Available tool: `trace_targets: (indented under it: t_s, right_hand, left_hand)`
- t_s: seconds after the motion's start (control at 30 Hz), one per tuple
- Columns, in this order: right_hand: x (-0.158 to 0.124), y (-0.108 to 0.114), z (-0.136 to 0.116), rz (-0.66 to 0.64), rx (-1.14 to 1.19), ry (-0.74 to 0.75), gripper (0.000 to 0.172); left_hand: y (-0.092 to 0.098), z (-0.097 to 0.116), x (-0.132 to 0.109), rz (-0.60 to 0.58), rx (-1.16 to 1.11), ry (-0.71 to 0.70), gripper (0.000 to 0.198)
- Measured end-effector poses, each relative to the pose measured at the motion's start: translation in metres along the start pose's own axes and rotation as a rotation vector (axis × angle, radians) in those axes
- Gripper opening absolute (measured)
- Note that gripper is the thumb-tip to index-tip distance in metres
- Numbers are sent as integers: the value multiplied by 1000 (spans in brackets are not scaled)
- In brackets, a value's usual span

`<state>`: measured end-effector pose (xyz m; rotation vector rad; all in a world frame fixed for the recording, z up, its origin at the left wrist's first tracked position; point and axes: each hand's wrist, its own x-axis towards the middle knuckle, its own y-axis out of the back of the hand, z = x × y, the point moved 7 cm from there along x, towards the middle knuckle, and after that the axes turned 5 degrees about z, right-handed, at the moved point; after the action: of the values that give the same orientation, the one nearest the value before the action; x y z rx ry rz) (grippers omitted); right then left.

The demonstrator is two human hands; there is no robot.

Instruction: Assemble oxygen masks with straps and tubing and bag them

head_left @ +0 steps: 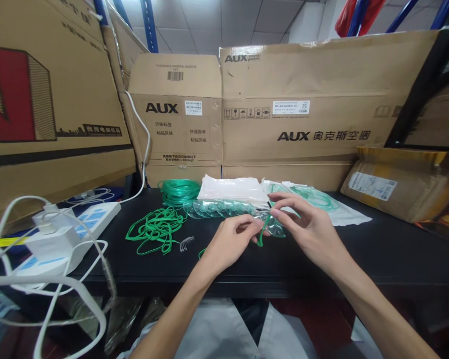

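Note:
My left hand (235, 238) and my right hand (303, 224) meet over the black table (377, 249), both pinching a clear plastic mask (271, 225) with a green elastic strap (264, 232) hanging from it. The left fingers are curled on the strap's lower end. The right thumb and fingers grip the mask's upper edge. A row of several clear masks (217, 208) lies just behind the hands.
A pile of green elastic straps (155, 229) and small metal clips (186, 244) lie to the left. Coiled green tubing (177, 191), white plastic bags (234, 189) and cardboard boxes (303, 109) stand behind. A power strip (73, 229) with white cables sits far left.

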<state>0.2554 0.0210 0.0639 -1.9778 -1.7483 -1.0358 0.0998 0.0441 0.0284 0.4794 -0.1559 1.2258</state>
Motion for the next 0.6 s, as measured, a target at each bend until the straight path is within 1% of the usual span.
trace_targets:
  t_s: [0.17, 0.33, 0.6]
  right_hand:
    - [4, 16, -7, 105, 6, 27, 10]
    - [3, 29, -12, 233, 21, 14, 8]
    - [-1, 35, -12, 419, 45, 42, 8]
  left_hand:
    - [-4, -2, -1, -17, 47, 11, 36]
    - [-3, -6, -2, -15, 114, 8, 36]
    - [-1, -5, -2, -25, 172, -17, 35]
